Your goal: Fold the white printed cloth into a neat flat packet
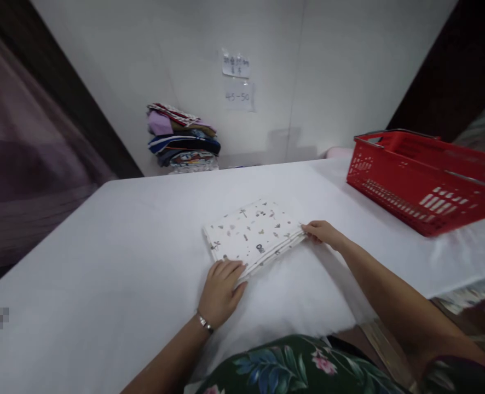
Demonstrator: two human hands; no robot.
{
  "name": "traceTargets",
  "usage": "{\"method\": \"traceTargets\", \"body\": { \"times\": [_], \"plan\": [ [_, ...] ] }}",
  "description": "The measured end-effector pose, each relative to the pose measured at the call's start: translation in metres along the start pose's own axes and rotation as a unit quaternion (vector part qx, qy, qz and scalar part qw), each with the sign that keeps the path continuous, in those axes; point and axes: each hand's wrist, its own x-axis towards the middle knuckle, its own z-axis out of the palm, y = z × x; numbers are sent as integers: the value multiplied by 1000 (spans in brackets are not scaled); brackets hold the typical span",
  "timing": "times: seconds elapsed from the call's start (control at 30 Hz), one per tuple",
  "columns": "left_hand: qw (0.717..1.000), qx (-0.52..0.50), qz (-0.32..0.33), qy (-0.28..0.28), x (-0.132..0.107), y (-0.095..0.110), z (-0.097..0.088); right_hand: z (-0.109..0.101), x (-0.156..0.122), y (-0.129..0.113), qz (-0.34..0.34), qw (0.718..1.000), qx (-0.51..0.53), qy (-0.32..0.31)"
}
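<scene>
Hands first: right hand [319, 232] has the right end of the near edge of the folded cloth [253, 232] pinched between thumb and fingers. Left hand [221, 289] is flat-ish on the near-left corner of the cloth, fingers over the top, thumb by the near edge; can't tell if it's gripping or only pressing. Both in contact, so neither is nearer to the cloth; left sits closer to the wearer's body. Cloth is on the worktop [103, 257], just ahead of the hands, white with small printed motifs, layers showing along the near edge. Long axis looks to run on the slant, near-left to far-right, i.e. roughly along the line between the two hands. Further out: red basket [406, 180] well apart to the right of the cloth and a bit behind it; stack of folded fabrics [183, 139] behind and left of the cloth, against the wall [333, 71]; two paper labels [240, 97] on the wall beyond the cloth, lower one reads 45-50.
</scene>
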Motion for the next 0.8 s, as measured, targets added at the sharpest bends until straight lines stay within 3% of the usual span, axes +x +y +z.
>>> {"method": "traceTargets", "body": {
  "times": [0.2,0.37,0.67,0.8],
  "plan": [
    [999,-21,-27,-22,-6,8,-6,0,2,-3,-37,999,-12,-24],
    [999,-24,-22,-20,-11,9,-4,2,3,4,34,998,10,-49],
    [996,-57,-43,55,-18,4,-11,0,2,2,50,997,-41,-43],
    [997,-38,-57,44,-24,-3,-14,1,0,2,23,999,-37,-15]
  ]
}}
